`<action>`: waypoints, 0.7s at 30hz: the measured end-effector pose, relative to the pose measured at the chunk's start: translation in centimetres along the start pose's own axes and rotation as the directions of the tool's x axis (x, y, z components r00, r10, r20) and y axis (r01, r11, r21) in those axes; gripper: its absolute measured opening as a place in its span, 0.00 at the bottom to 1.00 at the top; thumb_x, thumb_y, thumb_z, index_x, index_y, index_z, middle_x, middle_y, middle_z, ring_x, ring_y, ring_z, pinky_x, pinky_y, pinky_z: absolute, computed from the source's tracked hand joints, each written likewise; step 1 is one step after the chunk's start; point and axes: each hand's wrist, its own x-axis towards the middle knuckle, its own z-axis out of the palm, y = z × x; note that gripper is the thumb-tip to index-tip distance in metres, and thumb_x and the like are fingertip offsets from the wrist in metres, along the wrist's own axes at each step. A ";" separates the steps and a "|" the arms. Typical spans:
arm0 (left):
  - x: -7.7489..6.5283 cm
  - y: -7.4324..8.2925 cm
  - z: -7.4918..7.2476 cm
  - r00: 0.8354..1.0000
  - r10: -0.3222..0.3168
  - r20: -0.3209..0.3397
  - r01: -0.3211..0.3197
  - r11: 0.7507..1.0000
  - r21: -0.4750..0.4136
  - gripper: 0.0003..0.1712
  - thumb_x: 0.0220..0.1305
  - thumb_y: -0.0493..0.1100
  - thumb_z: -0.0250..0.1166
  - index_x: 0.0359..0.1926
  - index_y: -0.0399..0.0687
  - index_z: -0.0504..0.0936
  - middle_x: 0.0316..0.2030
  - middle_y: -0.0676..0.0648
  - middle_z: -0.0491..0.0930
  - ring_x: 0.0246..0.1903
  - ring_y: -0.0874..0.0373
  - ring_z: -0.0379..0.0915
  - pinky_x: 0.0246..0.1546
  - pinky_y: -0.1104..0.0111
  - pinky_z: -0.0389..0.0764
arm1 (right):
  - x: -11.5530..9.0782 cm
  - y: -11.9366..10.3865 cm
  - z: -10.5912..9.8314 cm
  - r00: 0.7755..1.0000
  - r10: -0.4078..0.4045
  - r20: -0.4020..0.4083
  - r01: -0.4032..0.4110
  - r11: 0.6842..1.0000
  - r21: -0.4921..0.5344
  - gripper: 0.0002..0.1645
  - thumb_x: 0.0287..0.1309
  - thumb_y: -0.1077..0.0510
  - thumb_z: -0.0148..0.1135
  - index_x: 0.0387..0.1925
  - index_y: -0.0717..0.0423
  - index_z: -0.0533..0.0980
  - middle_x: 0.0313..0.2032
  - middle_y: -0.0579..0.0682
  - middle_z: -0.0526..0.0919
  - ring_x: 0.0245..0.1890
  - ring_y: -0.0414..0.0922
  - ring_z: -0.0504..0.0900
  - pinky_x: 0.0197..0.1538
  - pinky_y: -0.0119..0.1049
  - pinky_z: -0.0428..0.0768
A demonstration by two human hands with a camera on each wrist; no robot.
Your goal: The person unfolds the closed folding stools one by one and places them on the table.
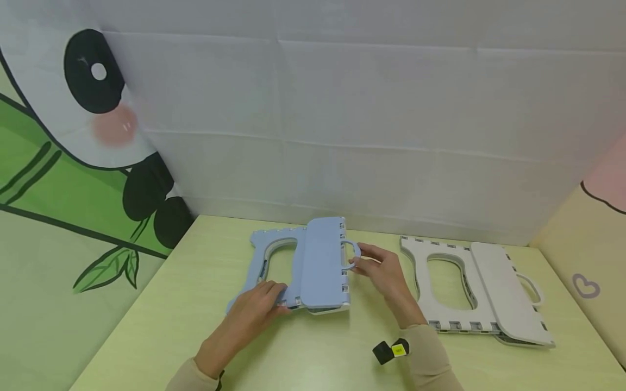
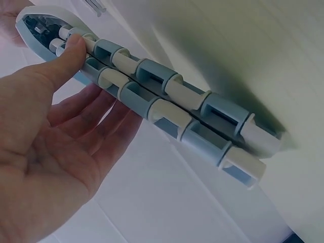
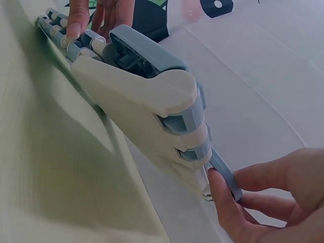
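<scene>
A blue-and-white folding step stool point(image 1: 323, 260) lies folded on the table, its seat panel to the right and its cut-out leg panel to the left. My left hand point(image 1: 256, 309) grips the stool's near edge; in the left wrist view the thumb point(image 2: 76, 48) presses the row of hinge knuckles point(image 2: 136, 88), with the other fingers behind. At the seat's right side, my right hand point(image 1: 383, 269) pinches the blue loop handle point(image 3: 227, 174) between thumb and fingers. The right wrist view shows the white underside point(image 3: 126, 88) tilted up off the table.
A second folding stool point(image 1: 508, 293), white, lies folded to the right with its loop handle point(image 1: 533, 288) pointing right. Behind the pale yellow-green table point(image 1: 313, 353) stands a white cloth wall point(image 1: 362, 108). A printed cartoon panel point(image 1: 73, 190) borders the left side.
</scene>
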 end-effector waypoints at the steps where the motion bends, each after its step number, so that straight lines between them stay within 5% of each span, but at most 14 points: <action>1: 0.0 0.1 0.0 1.000 0.002 -0.002 -0.002 1.000 0.002 0.28 0.49 0.46 0.81 0.47 0.36 0.82 0.37 0.46 0.83 0.34 0.55 0.80 0.28 0.65 0.82 | 0.0 -0.1 0.0 1.000 0.000 -0.002 0.000 1.000 0.000 0.27 0.64 0.71 0.65 0.64 0.67 0.75 0.60 0.68 0.76 0.42 0.44 0.87 0.49 0.38 0.86; 11: 0.4 0.9 -0.4 0.998 -0.044 0.038 0.044 0.999 0.003 0.28 0.52 0.47 0.80 0.49 0.36 0.82 0.39 0.45 0.84 0.36 0.54 0.82 0.30 0.64 0.83 | -0.6 -1.7 -0.5 0.999 -0.040 0.005 0.040 0.999 -0.001 0.27 0.65 0.70 0.65 0.65 0.69 0.74 0.57 0.65 0.79 0.42 0.42 0.88 0.51 0.38 0.85; 21: 0.6 1.0 -0.5 1.000 -0.030 0.006 0.030 1.000 -0.008 0.28 0.50 0.47 0.81 0.48 0.36 0.82 0.38 0.45 0.83 0.35 0.55 0.81 0.28 0.65 0.83 | -0.7 -2.7 -0.7 0.998 -0.063 0.018 0.064 0.997 -0.033 0.27 0.66 0.70 0.65 0.65 0.68 0.74 0.58 0.65 0.79 0.41 0.39 0.88 0.51 0.38 0.85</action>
